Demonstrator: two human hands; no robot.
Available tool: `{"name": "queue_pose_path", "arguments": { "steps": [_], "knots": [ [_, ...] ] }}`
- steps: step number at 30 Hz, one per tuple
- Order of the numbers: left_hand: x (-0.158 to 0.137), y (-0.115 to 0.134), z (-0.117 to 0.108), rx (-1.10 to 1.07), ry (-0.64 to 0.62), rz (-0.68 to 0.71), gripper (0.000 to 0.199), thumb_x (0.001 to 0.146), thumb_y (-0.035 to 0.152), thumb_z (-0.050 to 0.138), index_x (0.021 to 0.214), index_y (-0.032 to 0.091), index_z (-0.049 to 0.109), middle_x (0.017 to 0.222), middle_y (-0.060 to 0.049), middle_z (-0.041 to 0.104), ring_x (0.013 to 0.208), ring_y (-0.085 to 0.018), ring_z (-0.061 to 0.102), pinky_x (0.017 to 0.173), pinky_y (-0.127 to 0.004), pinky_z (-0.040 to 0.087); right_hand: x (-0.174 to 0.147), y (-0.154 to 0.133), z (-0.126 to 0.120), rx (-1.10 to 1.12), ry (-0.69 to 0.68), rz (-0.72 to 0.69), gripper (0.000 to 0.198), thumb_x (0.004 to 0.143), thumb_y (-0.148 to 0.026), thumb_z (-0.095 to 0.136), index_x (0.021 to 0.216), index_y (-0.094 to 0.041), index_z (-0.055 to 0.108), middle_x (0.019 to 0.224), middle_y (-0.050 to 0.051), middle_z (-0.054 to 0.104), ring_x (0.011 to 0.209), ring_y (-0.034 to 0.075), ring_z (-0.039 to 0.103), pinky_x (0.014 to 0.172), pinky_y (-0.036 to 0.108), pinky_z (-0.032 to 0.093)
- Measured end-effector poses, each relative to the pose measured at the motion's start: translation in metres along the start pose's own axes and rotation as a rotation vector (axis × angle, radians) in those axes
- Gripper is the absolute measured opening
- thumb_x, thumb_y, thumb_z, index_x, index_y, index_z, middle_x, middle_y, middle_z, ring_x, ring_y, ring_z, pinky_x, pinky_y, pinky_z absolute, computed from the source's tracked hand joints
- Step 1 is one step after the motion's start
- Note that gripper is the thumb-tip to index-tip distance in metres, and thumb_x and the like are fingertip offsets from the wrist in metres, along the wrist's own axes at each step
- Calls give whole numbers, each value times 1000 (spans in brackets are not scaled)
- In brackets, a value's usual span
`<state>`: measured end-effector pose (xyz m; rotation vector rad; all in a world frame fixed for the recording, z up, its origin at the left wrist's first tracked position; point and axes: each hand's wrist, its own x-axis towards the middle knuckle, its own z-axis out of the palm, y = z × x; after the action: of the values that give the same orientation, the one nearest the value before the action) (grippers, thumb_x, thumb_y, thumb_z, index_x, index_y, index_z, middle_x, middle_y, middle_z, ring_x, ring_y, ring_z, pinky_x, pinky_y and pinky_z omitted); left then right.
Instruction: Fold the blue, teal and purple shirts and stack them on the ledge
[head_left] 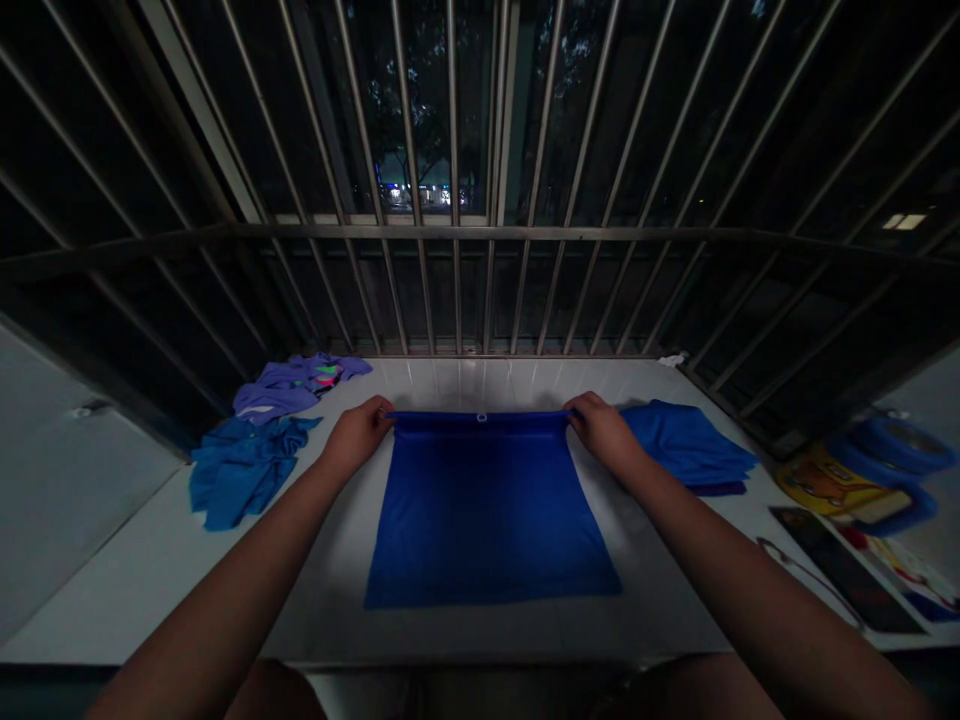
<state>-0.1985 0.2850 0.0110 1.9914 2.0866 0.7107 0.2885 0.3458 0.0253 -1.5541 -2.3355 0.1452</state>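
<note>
A blue garment (487, 510) lies spread flat in front of me on the white ledge, its far edge raised slightly and a small white mark at the middle of that edge. Its exact kind I cannot tell. My left hand (365, 430) pinches the far left corner between thumb and fingers. At the far right corner, my right hand (596, 420) grips the same edge, which is stretched straight between both hands. Just beyond my right hand sits a folded stack of blue clothes (686, 445). To the left of my left hand lies a crumpled blue garment (244, 470).
Behind the crumpled blue piece is a purple garment (296, 385) with bright coloured patches. Metal window bars (457, 290) rise along the far edge of the white ledge (330, 610). At right are a dark tablet-like slab (844, 570), a cable and a yellow-and-blue item (840, 480).
</note>
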Motion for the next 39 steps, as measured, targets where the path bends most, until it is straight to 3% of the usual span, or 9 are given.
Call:
{"name": "queue_pose_path", "arguments": {
  "steps": [3, 6, 10, 18, 26, 31, 34, 36, 39],
  "knots": [
    [-63, -9, 18, -52, -48, 15, 21, 97, 38, 61, 112, 28, 72, 90, -1, 79, 82, -24, 75, 77, -31, 51, -55, 9, 26, 90, -24, -22, 31, 99, -12, 56, 123, -19, 75, 127, 12, 70, 117, 24, 70, 109, 33, 53],
    [-118, -23, 46, -51, -151, 11, 22, 95, 29, 61, 111, 30, 76, 101, -4, 82, 95, -27, 78, 88, -35, 57, -106, 13, 59, 125, -129, -41, 38, 95, -9, 54, 121, -21, 78, 128, 11, 71, 119, 24, 71, 109, 36, 55],
    [-158, -34, 74, -69, -147, 114, 27, 97, 24, 57, 108, 29, 81, 112, -9, 83, 109, -30, 77, 101, -43, 59, -144, 14, 88, 90, -161, -35, 40, 100, -12, 50, 125, -24, 80, 131, 11, 75, 123, 27, 70, 112, 39, 56],
    [-169, -32, 79, -5, -83, 148, 31, 102, 29, 52, 108, 28, 83, 112, -10, 83, 106, -31, 77, 101, -46, 60, -154, 11, 100, -7, -113, -29, 46, 101, -8, 48, 131, -21, 79, 136, 14, 75, 127, 28, 70, 113, 42, 57],
    [-175, -28, 70, -110, 41, -24, 32, 103, 40, 50, 105, 28, 80, 111, -9, 85, 108, -32, 77, 104, -46, 60, -172, 10, 90, -89, -54, -79, 38, 107, -20, 54, 134, -25, 81, 129, 14, 80, 120, 34, 71, 105, 51, 59],
    [-182, -28, 62, 63, 13, -14, 32, 101, 34, 49, 95, 29, 79, 110, -10, 83, 103, -34, 76, 96, -47, 62, -181, 3, 89, -30, -74, -125, 42, 100, -13, 56, 129, -27, 83, 130, 12, 79, 119, 31, 72, 107, 49, 60],
    [-188, -28, 65, 115, 88, -16, 36, 100, 28, 47, 115, 29, 79, 125, -12, 82, 114, -35, 77, 104, -50, 61, -194, 1, 95, -25, -44, -115, 58, 90, -7, 59, 141, -28, 77, 144, 12, 75, 131, 33, 69, 116, 53, 57],
    [-191, -27, 71, 85, 98, 65, 43, 103, 29, 45, 135, 28, 75, 140, -13, 78, 130, -34, 73, 118, -53, 56, -204, 2, 98, -16, -13, -112, 62, 91, -9, 60, 150, -28, 72, 154, 13, 69, 142, 34, 64, 123, 56, 52],
    [-200, -26, 81, 49, -25, 242, 49, 109, 40, 49, 153, 26, 66, 164, -12, 63, 151, -32, 61, 129, -53, 47, -219, 4, 101, 21, -72, -145, 57, 102, -24, 61, 160, -24, 63, 165, 15, 60, 153, 34, 57, 128, 58, 47]
  ]
}}
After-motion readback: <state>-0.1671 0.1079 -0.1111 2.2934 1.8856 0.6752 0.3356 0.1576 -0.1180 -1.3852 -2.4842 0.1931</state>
